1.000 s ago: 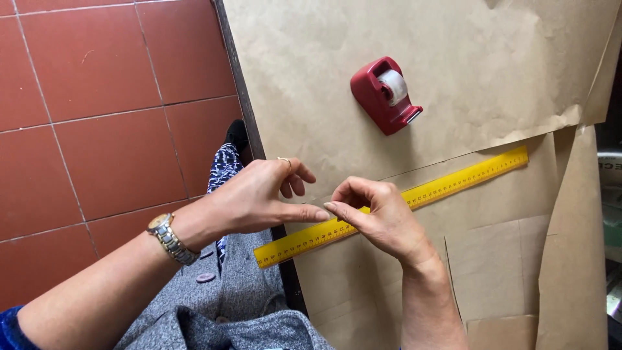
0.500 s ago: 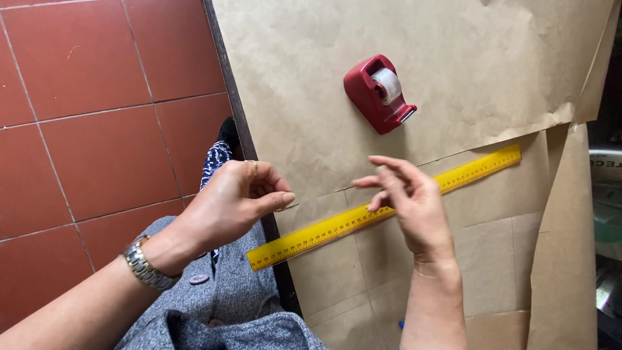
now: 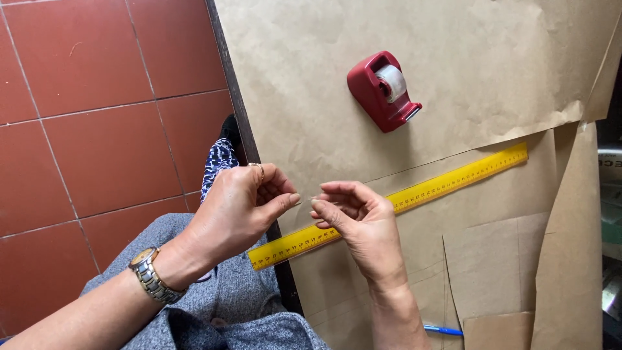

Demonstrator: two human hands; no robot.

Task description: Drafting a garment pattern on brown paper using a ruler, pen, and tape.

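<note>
Head view: both hands hover above the brown paper (image 3: 311, 97) covering the worktop. The left hand (image 3: 236, 210) and right hand (image 3: 359, 223) meet fingertip to fingertip, their fingers pinched together, possibly on something tiny; what, I cannot tell. A yellow ruler (image 3: 447, 185) lies flat on the paper, passing under the right hand, untouched. A red tape dispenser (image 3: 382, 91) sits well apart, beyond the ruler.

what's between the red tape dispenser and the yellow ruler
Only bare brown paper, a creased sheet edge crossing it, lies between the tape dispenser and the ruler, as the head view shows.
</note>
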